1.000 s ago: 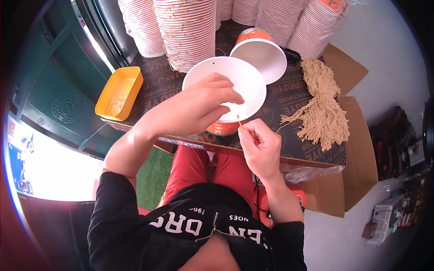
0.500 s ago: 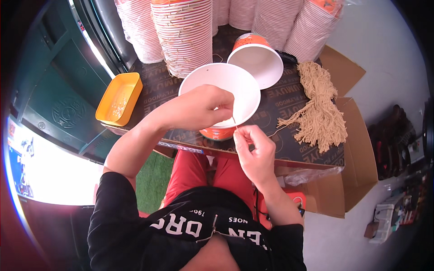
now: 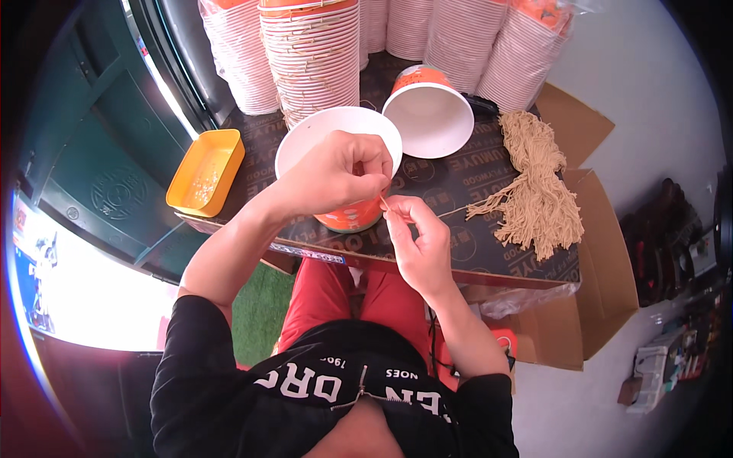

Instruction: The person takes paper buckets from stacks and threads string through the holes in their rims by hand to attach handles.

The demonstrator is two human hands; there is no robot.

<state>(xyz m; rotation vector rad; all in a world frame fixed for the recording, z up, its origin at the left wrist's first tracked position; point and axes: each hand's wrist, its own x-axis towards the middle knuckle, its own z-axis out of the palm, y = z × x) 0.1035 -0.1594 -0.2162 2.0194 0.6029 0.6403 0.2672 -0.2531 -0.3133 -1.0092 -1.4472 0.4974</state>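
Note:
An orange paper bucket with a white inside stands at the table's front edge, its mouth tipped a little away from me. Over its near right rim, my left hand is closed, thumb and fingers pinched at a short bit of string. Just right of the bucket, my right hand pinches the same string close to the left fingertips. A thin strand runs from behind the right hand toward a bundle of beige strings. Where the string meets the bucket is hidden by my left hand.
Another orange paper bucket lies on its side behind. Tall stacks of buckets line the back of the dark table, several in plastic. A yellow tray with small bits sits left. An open cardboard box stands at right.
The bucket has shifted left and its orange side shows more. Both hands have moved left with it, still close together, pinching the string.

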